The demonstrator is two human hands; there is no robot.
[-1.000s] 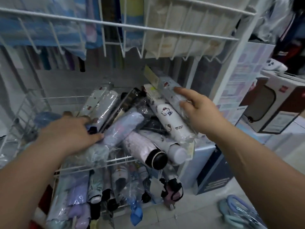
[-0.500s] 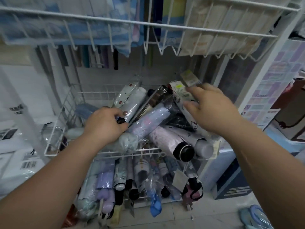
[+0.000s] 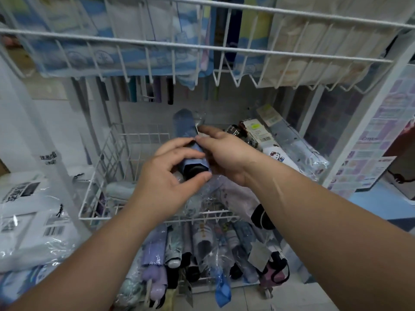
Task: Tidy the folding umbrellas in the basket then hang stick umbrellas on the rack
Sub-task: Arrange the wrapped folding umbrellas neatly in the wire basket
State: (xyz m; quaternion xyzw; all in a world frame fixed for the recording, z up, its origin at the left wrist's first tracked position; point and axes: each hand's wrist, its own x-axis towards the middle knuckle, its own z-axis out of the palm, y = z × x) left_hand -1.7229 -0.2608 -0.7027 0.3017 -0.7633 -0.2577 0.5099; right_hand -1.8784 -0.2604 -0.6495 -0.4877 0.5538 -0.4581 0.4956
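Head view: left hand point(image 3: 170, 176) is curled round the black handle end of 1 blue folding umbrella point(image 3: 184, 129), thumb against the cap, fingers over the top. On the same umbrella the right hand point(image 3: 226, 153) pinches the clear sleeve partway up the barrel. The umbrella is tilted, tip pointing away, above the wire basket point(image 3: 105, 158). Whether it touches the pile beneath cannot be told, since both hands cover that spot. The other folding umbrellas point(image 3: 278, 153) are heaped at the basket's right side. A lower tier point(image 3: 202, 243) holds more, partly behind the forearms. The upper rack point(image 3: 202, 48) is blurred and cut off at the top.
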